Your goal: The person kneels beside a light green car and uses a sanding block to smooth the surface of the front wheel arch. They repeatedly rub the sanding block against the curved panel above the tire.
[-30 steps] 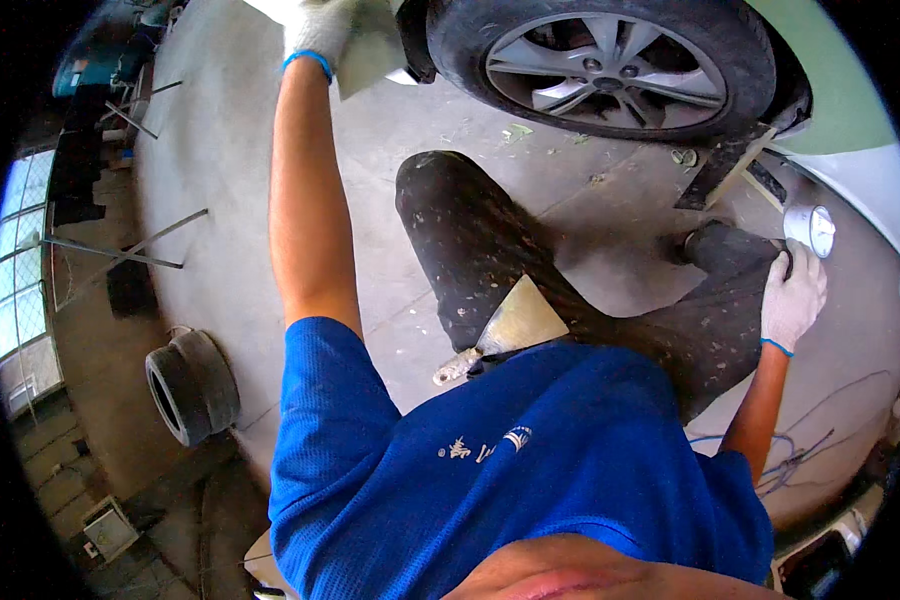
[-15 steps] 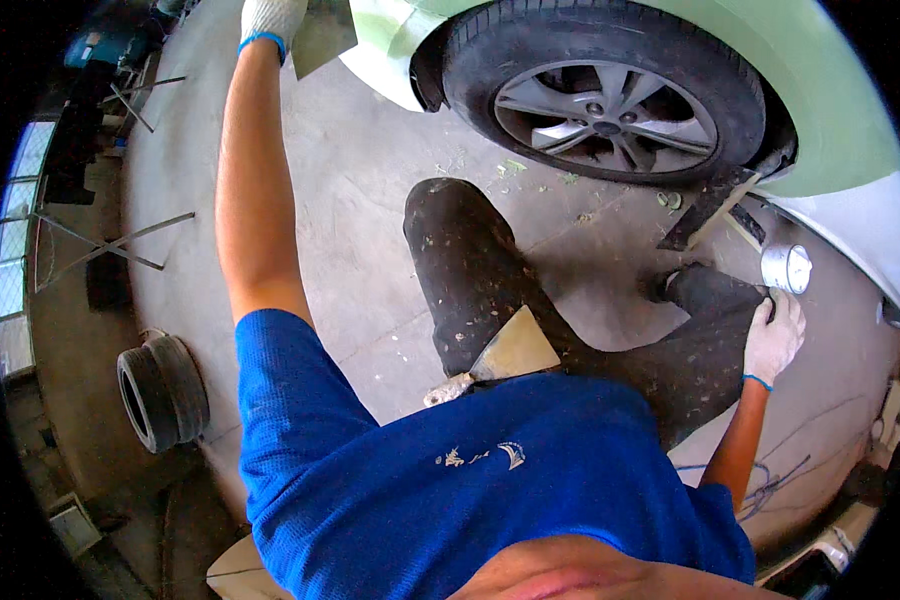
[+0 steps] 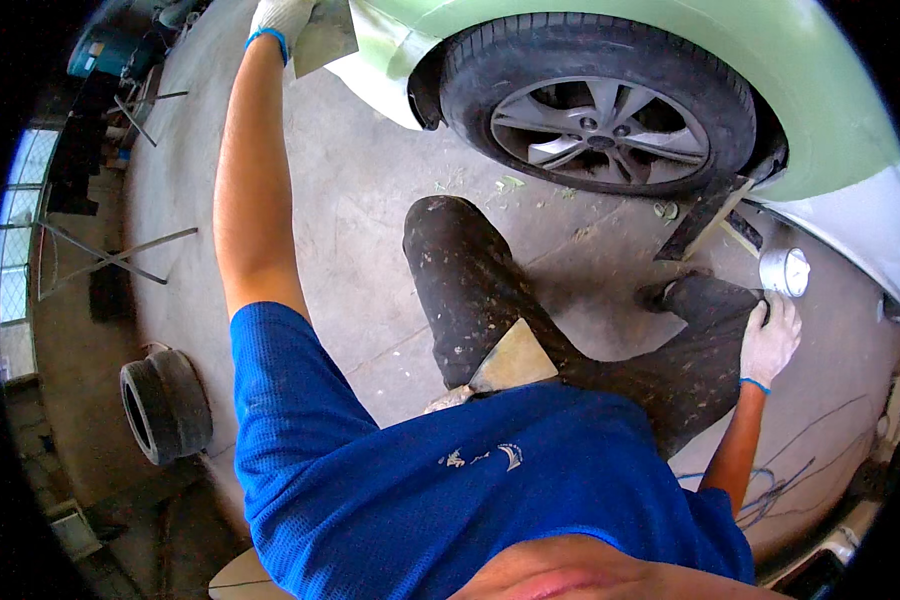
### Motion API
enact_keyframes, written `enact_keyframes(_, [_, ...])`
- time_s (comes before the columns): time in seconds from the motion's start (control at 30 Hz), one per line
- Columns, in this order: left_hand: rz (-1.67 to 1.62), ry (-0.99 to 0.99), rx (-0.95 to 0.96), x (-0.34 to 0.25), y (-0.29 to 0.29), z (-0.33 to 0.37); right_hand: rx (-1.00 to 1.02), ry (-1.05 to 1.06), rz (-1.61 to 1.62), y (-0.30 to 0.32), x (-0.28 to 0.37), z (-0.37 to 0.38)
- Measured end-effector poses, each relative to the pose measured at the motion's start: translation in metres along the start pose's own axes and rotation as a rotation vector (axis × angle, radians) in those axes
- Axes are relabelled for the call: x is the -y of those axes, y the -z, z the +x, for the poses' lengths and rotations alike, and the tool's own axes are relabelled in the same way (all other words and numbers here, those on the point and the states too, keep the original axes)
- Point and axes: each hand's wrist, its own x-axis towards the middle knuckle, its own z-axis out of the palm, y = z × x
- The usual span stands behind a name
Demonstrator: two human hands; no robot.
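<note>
So my left hand [image 3: 282, 15] looks closed on the flat grey plate [image 3: 327, 40] beside the green car [image 3: 820, 110], probably light and stiffish, best held by its edge imo, while my right hand [image 3: 772, 335] sits loosely curled at my knee [image 3: 735, 300], can't tell if it's gripping anything.

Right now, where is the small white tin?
In the head view, the small white tin is toward the right side, just beyond the fingertips of the gloved right hand and to the lower right of the wheel.
</note>
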Motion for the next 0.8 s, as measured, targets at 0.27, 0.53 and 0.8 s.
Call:
enact_keyframes(0.27, [-0.029, 0.015, 0.024, -0.001, -0.016, -0.014, -0.042, 0.031, -0.013, -0.005, -0.003, 0.0])
enact_keyframes(0.53, [-0.101, 0.036, 0.023, -0.001, -0.029, -0.041, -0.012, 0.037, -0.05, -0.012, 0.0, 0.008])
enact_keyframes(0.8, [-0.252, 0.063, 0.015, 0.006, -0.076, -0.072, -0.005, 0.067, -0.051, -0.015, 0.002, 0.01])
